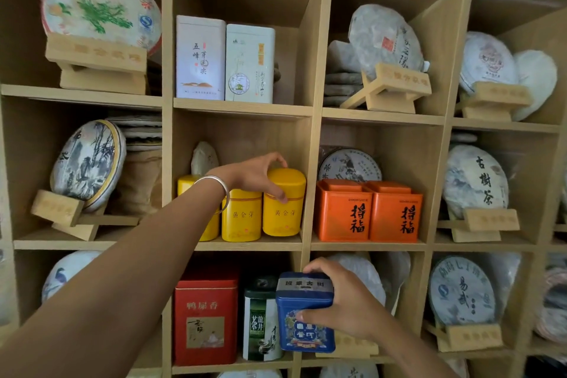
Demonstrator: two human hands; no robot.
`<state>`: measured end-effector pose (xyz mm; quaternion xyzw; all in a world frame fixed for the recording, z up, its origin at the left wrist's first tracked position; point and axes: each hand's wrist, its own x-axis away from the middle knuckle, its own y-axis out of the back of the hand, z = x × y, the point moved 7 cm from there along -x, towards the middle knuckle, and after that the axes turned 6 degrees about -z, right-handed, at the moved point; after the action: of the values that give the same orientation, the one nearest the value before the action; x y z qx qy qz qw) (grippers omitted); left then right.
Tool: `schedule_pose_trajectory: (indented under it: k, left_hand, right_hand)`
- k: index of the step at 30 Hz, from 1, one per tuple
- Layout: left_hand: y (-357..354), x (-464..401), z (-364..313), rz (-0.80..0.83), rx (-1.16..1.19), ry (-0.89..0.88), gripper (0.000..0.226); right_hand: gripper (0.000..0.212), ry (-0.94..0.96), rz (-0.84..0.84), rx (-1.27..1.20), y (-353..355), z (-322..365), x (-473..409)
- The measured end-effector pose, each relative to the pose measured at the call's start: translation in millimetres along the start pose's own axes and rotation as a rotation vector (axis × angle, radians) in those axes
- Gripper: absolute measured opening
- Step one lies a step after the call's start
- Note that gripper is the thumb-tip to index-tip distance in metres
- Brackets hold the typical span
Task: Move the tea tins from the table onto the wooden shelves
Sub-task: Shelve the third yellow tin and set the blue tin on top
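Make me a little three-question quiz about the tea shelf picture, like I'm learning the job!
1. True or false: the right hand holds the blue tin.
2. How many yellow tins stand in the cubby the left hand reaches into?
3. The two orange tins sit: A) right of the yellow tins, B) below the red tin, C) on the top shelf.

Key: 1 true. 2 three; the hand grips the rightmost yellow tin. 3 A.
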<state>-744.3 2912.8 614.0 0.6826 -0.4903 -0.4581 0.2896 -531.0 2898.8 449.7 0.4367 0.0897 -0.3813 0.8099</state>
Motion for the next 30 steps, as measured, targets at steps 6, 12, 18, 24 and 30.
schedule_pose_trajectory:
  k: [6,12,18,24,30]
  left_hand:
    - [-6,-3,5,0.019,-0.097,0.012,0.083]
    - [-6,-3,8,0.063,-0.128,0.036,0.084]
    - [-10,-2,6,0.12,-0.123,0.052,0.083]
    - [3,8,3,0.057,-0.029,0.007,0.085]
    - [13,22,18,0.094,-0.184,0.028,0.093]
  right_hand:
    - [0.06,0.008,0.003,-0.005,-8,-1,-5]
    - [0.06,-0.001,0.001,-0.032,-11,-2,-10]
    - [0.062,0.007,-0.022,-0.043,-5,5,-19]
    - [0.06,0.015,-0.034,-0.034,0,10,-23]
    - [0.06,0.016,-0.057,-0.063,7,16,-24]
